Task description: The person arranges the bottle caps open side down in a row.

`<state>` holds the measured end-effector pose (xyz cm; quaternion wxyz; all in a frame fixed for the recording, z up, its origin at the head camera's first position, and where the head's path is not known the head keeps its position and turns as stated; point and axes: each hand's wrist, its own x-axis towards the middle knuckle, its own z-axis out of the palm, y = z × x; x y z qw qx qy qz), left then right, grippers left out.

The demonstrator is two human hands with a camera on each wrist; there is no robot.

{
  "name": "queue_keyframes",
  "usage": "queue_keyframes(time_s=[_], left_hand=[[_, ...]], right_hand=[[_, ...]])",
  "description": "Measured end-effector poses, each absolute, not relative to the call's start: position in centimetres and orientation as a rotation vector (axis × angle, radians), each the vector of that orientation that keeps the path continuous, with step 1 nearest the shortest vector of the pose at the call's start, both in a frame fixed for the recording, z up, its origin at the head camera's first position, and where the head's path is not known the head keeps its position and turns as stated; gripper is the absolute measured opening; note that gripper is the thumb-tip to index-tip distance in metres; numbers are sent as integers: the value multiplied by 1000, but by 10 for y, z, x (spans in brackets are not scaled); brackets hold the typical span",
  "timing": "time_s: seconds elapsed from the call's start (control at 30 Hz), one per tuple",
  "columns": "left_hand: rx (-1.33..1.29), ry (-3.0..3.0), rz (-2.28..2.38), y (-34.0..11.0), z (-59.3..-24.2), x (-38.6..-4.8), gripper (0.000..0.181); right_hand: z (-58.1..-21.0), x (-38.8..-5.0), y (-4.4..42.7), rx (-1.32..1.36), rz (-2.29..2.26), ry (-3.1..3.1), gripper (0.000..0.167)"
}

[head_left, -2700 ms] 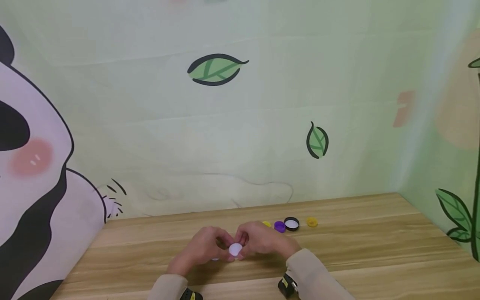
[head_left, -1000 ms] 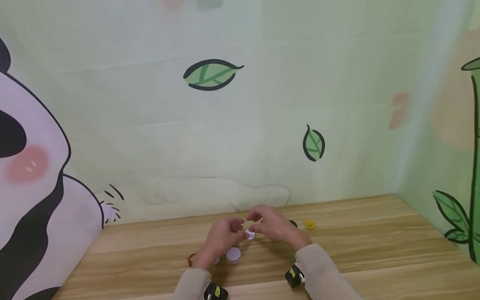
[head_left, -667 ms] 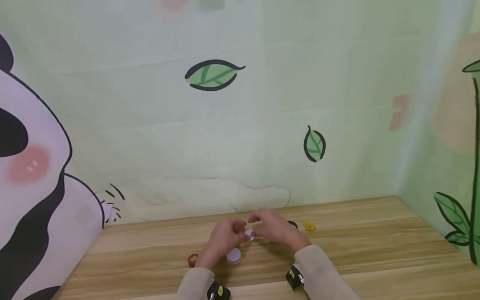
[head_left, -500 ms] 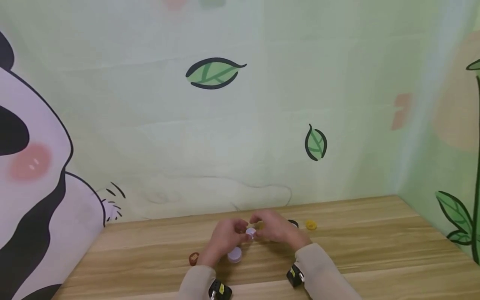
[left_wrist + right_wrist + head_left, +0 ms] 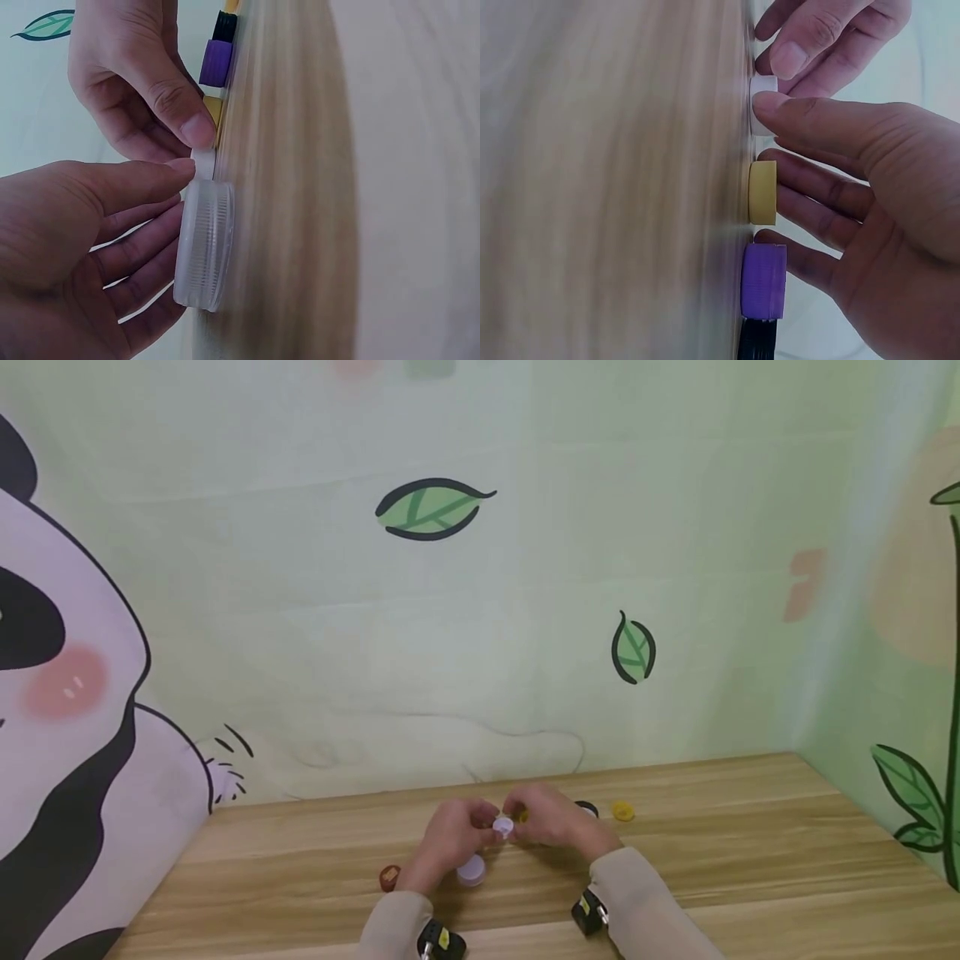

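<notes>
A small white bottle cap (image 5: 503, 827) sits on the wooden table between my two hands, its hollow side seeming to face up. My left hand (image 5: 454, 833) pinches it from the left with thumb and fingertips. From the right, my right hand (image 5: 551, 814) has its thumb on the same cap, its fingers partly hidden behind. Just below the left fingers lies a larger white ridged cap (image 5: 204, 247), apart from the thumb's grip. A yellow cap (image 5: 763, 193) stands beside the right hand's fingers, with a purple cap (image 5: 764, 281) after it.
A black cap (image 5: 588, 808) is partly hidden by the right hand, and a yellow cap (image 5: 622, 811) lies farther right. Near my left wrist rests a reddish-brown cap (image 5: 389, 878). A printed cloth wall (image 5: 315, 610) rises behind the table (image 5: 720, 843).
Both hands have let go of the larger white cap and moved away and rightward to the small white one. During the last half second they have barely shifted.
</notes>
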<state>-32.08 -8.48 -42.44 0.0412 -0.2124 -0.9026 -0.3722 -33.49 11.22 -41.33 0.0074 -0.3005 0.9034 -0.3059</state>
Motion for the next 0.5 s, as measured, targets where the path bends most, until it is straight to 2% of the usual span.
queue_keyframes(time_s=[0.5], left_hand=[[-673,-2727,-1147,-87,-430,-322,22]], right_hand=[[-415,-337,110,-887,-981,2817,16]])
